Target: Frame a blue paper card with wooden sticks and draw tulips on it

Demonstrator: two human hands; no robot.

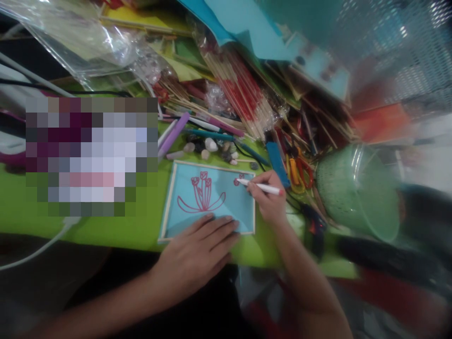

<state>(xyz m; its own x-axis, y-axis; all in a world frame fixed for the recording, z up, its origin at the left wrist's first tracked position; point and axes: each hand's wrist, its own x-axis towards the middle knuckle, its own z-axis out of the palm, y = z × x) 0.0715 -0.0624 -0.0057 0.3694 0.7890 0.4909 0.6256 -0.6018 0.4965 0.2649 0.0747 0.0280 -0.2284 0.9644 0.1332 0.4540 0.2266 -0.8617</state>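
A blue board (187,177) edged with thin pale wooden strips lies on the green tabletop. Red line drawings mark it: a flower plant (204,197) with curved leaves near the middle, and a small red figure (237,181) at the upper right. My right hand (270,197) is closed around a white marker (263,187) with a red end, its tip at that small figure. My left hand (201,247) lies flat with fingers stretched across the board's lower edge.
Several pebbles (211,144) and pens (176,132) sit just behind the board. Orange-handled scissors (296,174), a glue gun (314,223) and a green translucent basket (353,193) stand to the right. Bundled sticks (240,89) and plastic wrap pile up at the back. A pixelated area covers the left.
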